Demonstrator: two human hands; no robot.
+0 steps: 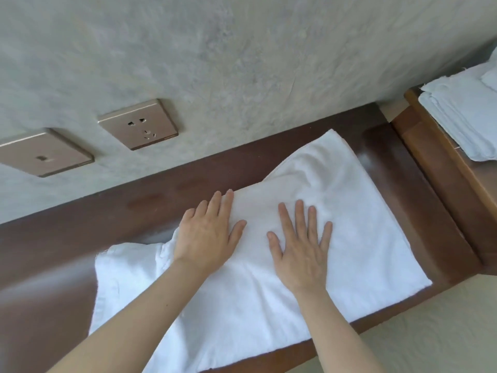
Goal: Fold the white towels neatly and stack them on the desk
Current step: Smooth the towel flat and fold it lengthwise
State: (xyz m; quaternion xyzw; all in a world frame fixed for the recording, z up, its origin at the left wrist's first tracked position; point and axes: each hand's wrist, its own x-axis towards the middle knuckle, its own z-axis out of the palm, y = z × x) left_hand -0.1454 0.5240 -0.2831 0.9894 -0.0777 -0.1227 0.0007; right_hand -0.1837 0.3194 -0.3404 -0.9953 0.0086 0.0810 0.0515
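on the dark desk (398, 184) by the wall, with my left hand (207, 235) and right hand (301, 249) flat, fingers straight, gripping nothing, on the white towel (349, 211), i'd press outward evenly to smooth the fold.

1. Single view, head-worn, wide-angle; no second view overlaps it.
2. It looks forward and steeply down, tilted, onto the desk (398, 162) where it meets the wall (242, 55).
3. Range is close: both forearms enter from the bottom edge.
4. A neighbouring wooden surface (435, 146) is cut by the right edge.
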